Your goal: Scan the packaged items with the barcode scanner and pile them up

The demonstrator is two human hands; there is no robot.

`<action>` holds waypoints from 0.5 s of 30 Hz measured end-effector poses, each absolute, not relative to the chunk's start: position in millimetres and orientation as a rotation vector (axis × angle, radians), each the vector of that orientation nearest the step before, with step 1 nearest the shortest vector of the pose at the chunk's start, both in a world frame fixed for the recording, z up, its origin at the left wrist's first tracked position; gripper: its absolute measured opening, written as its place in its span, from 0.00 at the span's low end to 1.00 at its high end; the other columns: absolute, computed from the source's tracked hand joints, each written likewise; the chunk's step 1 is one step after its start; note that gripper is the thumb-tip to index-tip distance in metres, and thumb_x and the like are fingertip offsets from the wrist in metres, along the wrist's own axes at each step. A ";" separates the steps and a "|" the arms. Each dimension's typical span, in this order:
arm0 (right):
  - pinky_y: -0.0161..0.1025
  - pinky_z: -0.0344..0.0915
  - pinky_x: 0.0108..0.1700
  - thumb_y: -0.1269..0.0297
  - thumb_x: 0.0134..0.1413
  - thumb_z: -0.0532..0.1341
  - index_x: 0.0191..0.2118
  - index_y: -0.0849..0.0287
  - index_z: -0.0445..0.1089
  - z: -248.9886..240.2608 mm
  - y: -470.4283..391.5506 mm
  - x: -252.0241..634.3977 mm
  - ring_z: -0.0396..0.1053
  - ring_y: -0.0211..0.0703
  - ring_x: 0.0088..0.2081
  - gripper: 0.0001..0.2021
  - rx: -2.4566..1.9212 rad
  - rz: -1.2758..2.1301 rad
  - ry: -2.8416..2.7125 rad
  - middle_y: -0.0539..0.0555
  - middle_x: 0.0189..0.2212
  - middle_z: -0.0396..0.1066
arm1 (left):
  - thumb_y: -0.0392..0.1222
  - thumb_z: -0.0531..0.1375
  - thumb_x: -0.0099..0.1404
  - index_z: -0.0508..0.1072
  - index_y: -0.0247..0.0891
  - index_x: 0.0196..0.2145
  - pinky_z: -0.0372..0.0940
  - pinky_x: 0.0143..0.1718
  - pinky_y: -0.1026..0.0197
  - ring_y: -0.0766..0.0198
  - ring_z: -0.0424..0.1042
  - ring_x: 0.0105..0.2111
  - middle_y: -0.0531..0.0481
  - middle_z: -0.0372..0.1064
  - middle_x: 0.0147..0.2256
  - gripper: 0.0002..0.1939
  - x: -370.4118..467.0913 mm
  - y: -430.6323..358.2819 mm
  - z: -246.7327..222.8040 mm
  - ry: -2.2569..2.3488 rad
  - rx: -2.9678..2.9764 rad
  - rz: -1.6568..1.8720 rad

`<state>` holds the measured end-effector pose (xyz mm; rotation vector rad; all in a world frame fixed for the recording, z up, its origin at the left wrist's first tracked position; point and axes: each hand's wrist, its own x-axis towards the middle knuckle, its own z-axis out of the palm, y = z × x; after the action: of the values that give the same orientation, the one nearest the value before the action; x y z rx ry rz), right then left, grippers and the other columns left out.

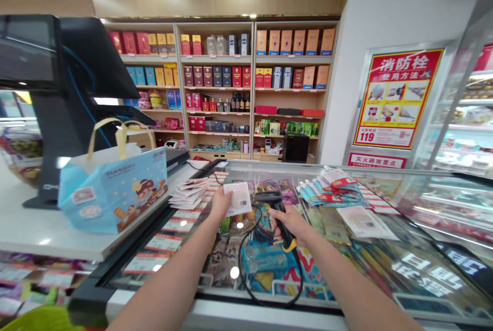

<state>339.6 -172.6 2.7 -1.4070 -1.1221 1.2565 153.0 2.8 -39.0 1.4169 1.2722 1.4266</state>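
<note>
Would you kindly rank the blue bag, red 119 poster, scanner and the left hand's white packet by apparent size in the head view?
1. Blue bag
2. Red 119 poster
3. Scanner and white packet: too alike to rank.

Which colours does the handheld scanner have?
The scanner is black, with yellow near its lower end; the head view shows this.

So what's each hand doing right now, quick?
Left hand: closed, holding a white packet.
Right hand: closed around the scanner handle.

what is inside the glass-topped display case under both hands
Colourful plastic packages show; anything below them, or blocked by the black and yellow scanner or red and blue packet pile, is covered.
</note>
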 end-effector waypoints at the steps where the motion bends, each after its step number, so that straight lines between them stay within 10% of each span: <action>1: 0.31 0.60 0.16 0.56 0.52 0.59 0.22 0.59 0.59 4.9 -177.4 345.1 0.57 0.32 0.12 0.15 -1.405 1.249 -1.097 0.45 0.10 0.60 | 0.36 0.60 0.51 0.73 0.34 0.33 0.69 0.38 0.57 0.53 0.74 0.38 0.44 0.75 0.31 0.09 158.2 -0.3 -39.8 1.255 1.390 1.417; 15: 0.31 0.60 0.15 0.57 0.47 0.64 0.30 0.56 0.57 11.6 -267.1 461.0 0.60 0.33 0.14 0.14 -1.466 0.849 -0.846 0.43 0.16 0.62 | 0.29 0.55 0.49 0.70 0.33 0.38 0.71 0.31 0.57 0.58 0.76 0.30 0.44 0.75 0.31 0.17 353.5 -89.6 -22.7 0.884 1.201 1.008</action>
<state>461.0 -267.1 11.6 -1.4664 -0.8459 0.8488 353.5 -89.6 -22.7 1.2006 0.8841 1.0080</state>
